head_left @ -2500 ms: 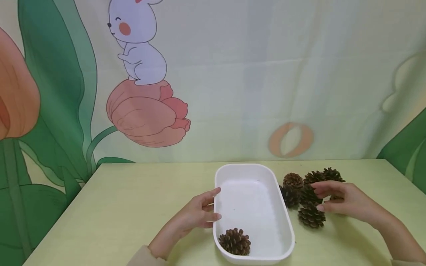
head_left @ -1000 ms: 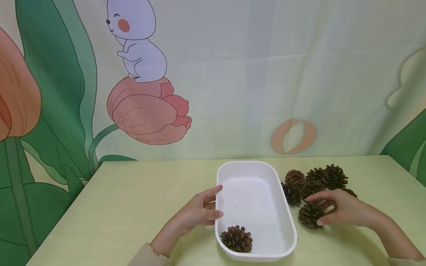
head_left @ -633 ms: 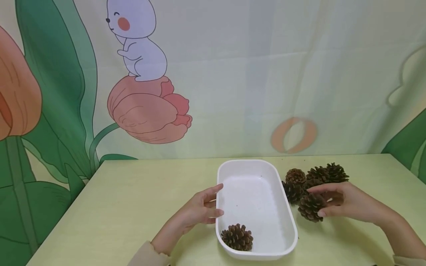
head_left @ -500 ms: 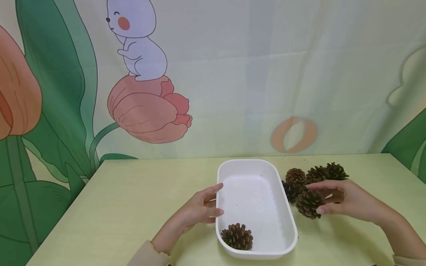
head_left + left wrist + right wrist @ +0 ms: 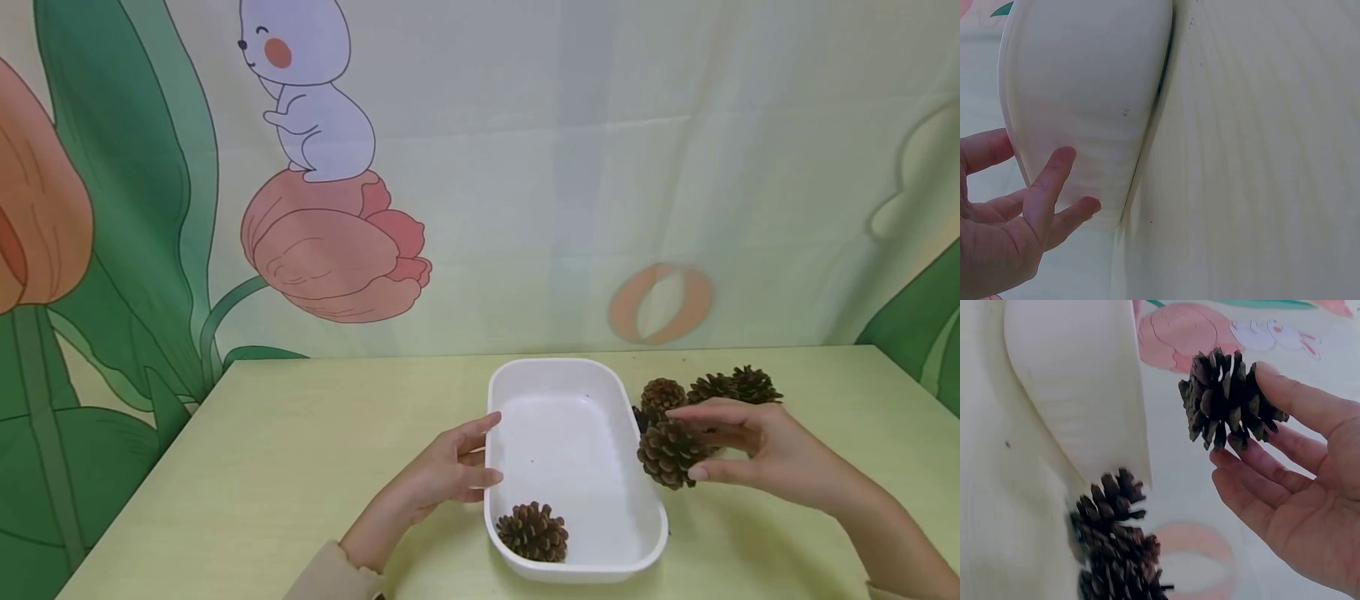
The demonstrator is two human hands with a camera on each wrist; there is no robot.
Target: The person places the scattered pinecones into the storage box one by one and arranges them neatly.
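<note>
My right hand (image 5: 757,446) pinches a brown pine cone (image 5: 667,452) between thumb and fingertips, beside the right rim of a white tray (image 5: 573,479). In the right wrist view the held pine cone (image 5: 1229,403) is raised above other cones, its scales spread wide. My left hand (image 5: 446,467) holds the tray's left side; two of its digits reach over the rim. In the left wrist view, the other fingers (image 5: 1060,169) lie against the tray's outer wall. One pine cone (image 5: 534,532) sits inside the tray, in the near left corner.
Several more pine cones (image 5: 712,388) are clustered on the pale yellow-green table (image 5: 337,433), right of the tray and partly hidden by the right hand. Behind the table hangs a printed cloth (image 5: 510,208) with a rabbit and tulips.
The right hand has come down onto the nearest pine cone of the cluster, taken hold of it, lifted it and carried it left to the tray's edge. The left hand stays at the tray.
</note>
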